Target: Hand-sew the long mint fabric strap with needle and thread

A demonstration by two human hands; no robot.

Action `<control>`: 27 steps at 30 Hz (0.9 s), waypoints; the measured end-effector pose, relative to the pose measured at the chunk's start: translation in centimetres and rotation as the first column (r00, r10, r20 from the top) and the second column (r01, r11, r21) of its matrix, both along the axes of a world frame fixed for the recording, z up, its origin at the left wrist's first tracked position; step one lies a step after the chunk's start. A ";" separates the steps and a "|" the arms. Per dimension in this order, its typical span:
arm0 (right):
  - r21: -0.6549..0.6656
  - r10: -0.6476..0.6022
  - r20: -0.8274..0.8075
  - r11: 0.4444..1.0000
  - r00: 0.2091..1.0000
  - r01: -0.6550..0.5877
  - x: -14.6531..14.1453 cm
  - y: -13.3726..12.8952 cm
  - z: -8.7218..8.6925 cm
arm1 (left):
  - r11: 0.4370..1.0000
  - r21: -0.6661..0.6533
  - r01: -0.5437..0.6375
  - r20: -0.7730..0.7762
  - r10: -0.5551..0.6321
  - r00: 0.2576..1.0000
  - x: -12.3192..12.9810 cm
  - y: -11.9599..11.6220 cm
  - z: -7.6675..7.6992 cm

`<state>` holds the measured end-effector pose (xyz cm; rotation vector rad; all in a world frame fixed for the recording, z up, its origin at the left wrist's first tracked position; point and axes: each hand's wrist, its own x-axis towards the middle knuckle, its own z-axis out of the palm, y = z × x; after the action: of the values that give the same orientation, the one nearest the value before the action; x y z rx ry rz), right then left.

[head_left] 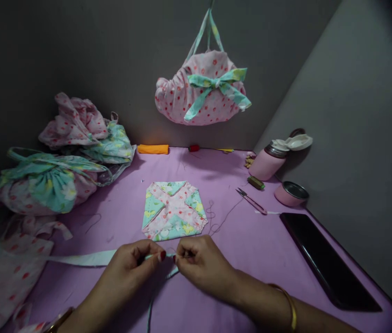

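Note:
Near the front of the purple table, my left hand [135,263] is pinched on a narrow pale green fabric strip [91,259], whose wider part runs off to the left. Close beside it, my right hand [202,261] pinches the same strip at its other side, and a thin end hangs down between the hands. Whether a needle is in my right fingers is too small to tell. Just beyond the hands lies a folded fabric piece [175,208] with green corner flaps over pink dotted cloth. Loose dark thread [216,226] curls to its right.
Thread snips [251,201], a green spool [256,182], a pink jar [267,162], its pink lid [291,193] and a black phone [327,259] are at right. Fabric bags [53,180] and dotted cloth [11,277] lie left. A dotted bag [202,92] hangs above the back edge.

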<state>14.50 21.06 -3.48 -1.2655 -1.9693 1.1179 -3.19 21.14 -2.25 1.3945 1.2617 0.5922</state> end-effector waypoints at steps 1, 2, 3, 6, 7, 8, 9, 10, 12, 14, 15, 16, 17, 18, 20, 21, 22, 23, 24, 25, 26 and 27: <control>0.022 0.033 0.007 0.999 0.999 -0.033 0.0 -0.1 0.0 | 1.000 0.023 0.015 -0.034 -0.014 0.999 0.0 -0.1 0.0; 0.053 0.088 0.009 0.995 0.996 -0.089 0.0 -0.2 0.1 | 0.998 0.053 0.031 -0.072 -0.028 0.997 0.0 -0.2 0.1; 0.088 0.153 0.008 0.984 0.988 -0.153 0.0 -0.4 0.1 | 0.996 0.081 0.045 -0.104 -0.036 0.994 0.0 -0.2 0.1; 0.131 0.228 0.009 0.965 0.974 -0.227 0.1 -0.6 0.2 | 0.995 0.088 0.042 -0.121 -0.031 0.992 0.0 0.0 0.1; 0.115 0.213 0.012 0.970 0.977 -0.212 0.2 -0.6 0.1 | 0.998 0.062 0.022 -0.096 -0.016 0.995 0.0 0.1 0.1; 0.086 0.198 0.011 0.976 0.980 -0.198 0.3 -0.5 0.1 | 1.000 0.028 0.005 -0.060 -0.003 0.998 0.0 0.2 0.0; 0.047 0.184 0.002 0.982 0.983 -0.184 0.4 -0.3 0.1 | 1.000 -0.006 -0.008 -0.021 0.008 1.000 -0.1 0.3 -0.1; -0.004 0.162 -0.023 0.987 0.987 -0.162 0.6 -0.1 0.1 | 0.999 -0.035 -0.009 0.017 0.010 1.000 -0.2 0.4 -0.2; -0.127 0.068 -0.112 0.988 0.991 -0.083 0.8 0.3 -0.1 | 0.997 -0.073 -0.006 0.063 0.010 0.998 -0.3 0.5 -0.4; -0.223 -0.039 -0.215 0.975 0.976 -0.010 1.0 0.8 -0.2 | 0.997 -0.081 -0.003 0.072 0.009 0.997 -0.2 0.5 -0.5; -0.251 -0.060 -0.255 0.968 0.965 -0.006 1.0 0.9 -0.2 | 0.997 -0.083 0.002 0.072 0.004 0.997 -0.2 0.4 -0.5; -0.265 -0.051 -0.278 0.964 0.959 -0.025 1.1 1.0 -0.3 | 0.996 -0.083 0.011 0.074 -0.004 0.997 -0.1 0.4 -0.5; -0.271 -0.022 -0.282 0.961 0.959 -0.057 1.1 1.1 -0.3 | 0.996 -0.082 0.025 0.080 -0.018 0.997 -0.1 0.3 -0.5; -0.274 0.007 -0.270 0.958 0.963 -0.084 1.1 1.1 -0.3 | 0.996 -0.081 0.036 0.086 -0.029 0.996 0.0 0.3 -0.5; -0.262 0.034 -0.219 0.961 0.975 -0.092 1.2 1.0 -0.1 | 0.995 -0.085 0.047 0.086 -0.040 0.996 0.1 0.2 -0.4; -0.233 0.029 -0.194 0.970 0.981 -0.075 1.2 1.0 0.0 | 0.995 -0.083 0.048 0.079 -0.042 0.996 0.1 0.1 -0.3; -0.192 0.015 -0.173 0.980 0.985 -0.048 1.2 1.0 0.1 | 0.995 -0.080 0.052 0.065 -0.046 0.997 0.1 0.1 -0.2; -0.146 -0.007 -0.160 0.989 0.987 -0.017 1.3 1.0 0.2 | 0.995 -0.076 0.061 0.050 -0.058 0.997 0.1 0.1 0.0; -0.103 -0.027 -0.152 0.995 0.988 0.012 1.3 1.0 0.3 | 0.995 -0.070 0.068 0.032 -0.066 0.997 0.1 0.1 0.1; -0.073 -0.047 -0.148 0.997 0.988 0.037 1.3 1.0 0.2 | 0.995 -0.065 0.074 0.018 -0.073 0.997 0.2 0.1 0.3; -0.056 -0.064 -0.147 0.997 0.987 0.056 1.3 1.0 0.2 | 0.995 -0.061 0.074 0.009 -0.074 0.997 0.2 0.1 0.4; -0.055 -0.073 -0.148 0.996 0.986 0.065 1.3 1.1 0.1 | 0.996 -0.061 0.070 0.006 -0.069 0.998 0.2 0.1 0.5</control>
<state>15.82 22.16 -3.39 -1.2277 -1.7841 1.1981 -2.96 21.19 -1.73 1.3799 1.2135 0.5043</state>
